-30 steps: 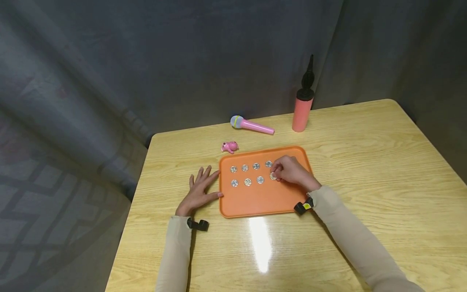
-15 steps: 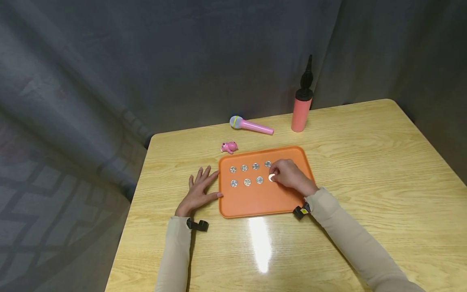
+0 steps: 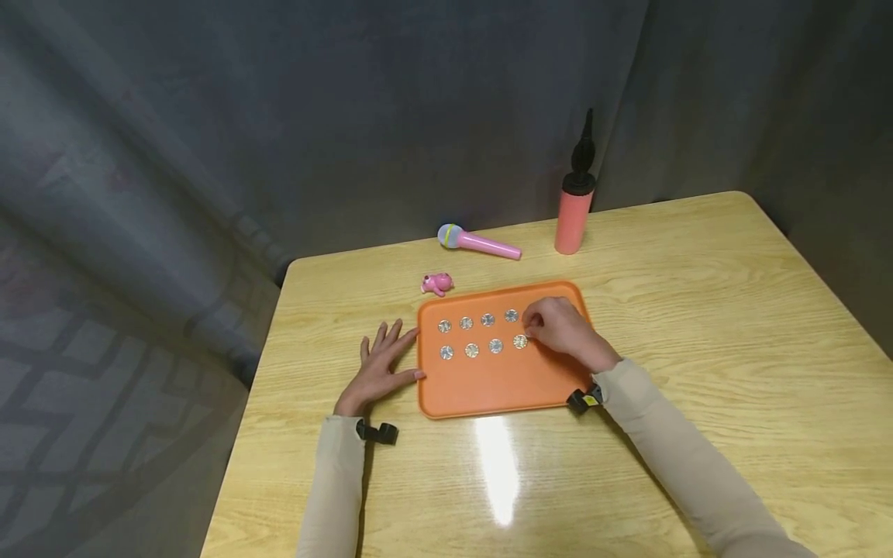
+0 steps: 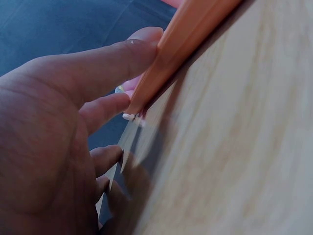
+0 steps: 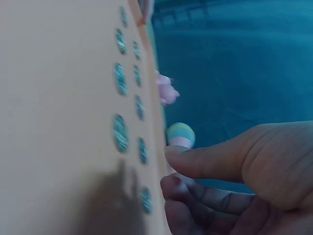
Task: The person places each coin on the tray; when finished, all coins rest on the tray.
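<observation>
On the orange tray (image 3: 481,387), round shiny silvery discs with patterned faces lie in two rows. My right hand (image 3: 561,329) is above the tray's right part, loosely curled, beside the last front-row disc (image 3: 520,341). In the right wrist view, its thumb (image 5: 210,161) and fingers are a little apart with nothing between them. That view also shows a back-row disc (image 5: 146,199) hidden by the hand in the head view. My left hand (image 3: 380,368) lies with fingers spread at the tray's left edge. In the left wrist view, its thumb (image 4: 122,54) touches the tray's side (image 4: 168,54).
Behind the tray lie a small pink animal figure (image 3: 437,284) and a pink toy microphone (image 3: 481,242). A pink hand pump (image 3: 574,221) with a black nozzle stands upright behind the tray's right side. Dark curtains (image 3: 446,116) hang along the back and left of the wooden table (image 3: 698,310).
My right hand has let go of the last front-row disc and drawn slightly right of it. That disc now lies in line with its row. The left hand has kept its place.
</observation>
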The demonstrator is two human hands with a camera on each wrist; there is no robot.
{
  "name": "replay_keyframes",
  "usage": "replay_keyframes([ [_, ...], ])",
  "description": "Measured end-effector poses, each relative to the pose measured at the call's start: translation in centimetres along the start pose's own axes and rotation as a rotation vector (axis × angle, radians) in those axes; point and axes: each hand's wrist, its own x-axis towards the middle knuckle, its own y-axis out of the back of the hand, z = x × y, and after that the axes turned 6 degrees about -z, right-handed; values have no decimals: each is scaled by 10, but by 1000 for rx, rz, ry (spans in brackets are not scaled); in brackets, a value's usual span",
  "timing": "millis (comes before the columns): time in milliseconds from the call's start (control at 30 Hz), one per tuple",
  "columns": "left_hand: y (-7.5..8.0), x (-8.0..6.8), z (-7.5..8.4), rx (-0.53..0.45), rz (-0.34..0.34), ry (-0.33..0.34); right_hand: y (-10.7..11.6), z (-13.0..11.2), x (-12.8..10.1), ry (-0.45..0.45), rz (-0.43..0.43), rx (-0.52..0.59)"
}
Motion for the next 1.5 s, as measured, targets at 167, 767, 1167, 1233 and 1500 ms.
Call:
replay_keyframes([
  [167, 0, 0, 0, -4, -2, 4, 19, 7, -7, -34, 27, 8],
  [767, 1, 1, 3, -6, -8, 1, 58, 60, -57, -164, 47, 28],
  [1167, 1, 1, 2, -9, -8, 13, 51, 86, -83, -150, 14, -21],
  [1233, 0, 1, 1, -8, -5, 12, 50, 88, -87, -140, 4, -25],
  [1500, -1, 0, -1, -9, 1, 14, 41, 86, -97, -134, 4, -22],
])
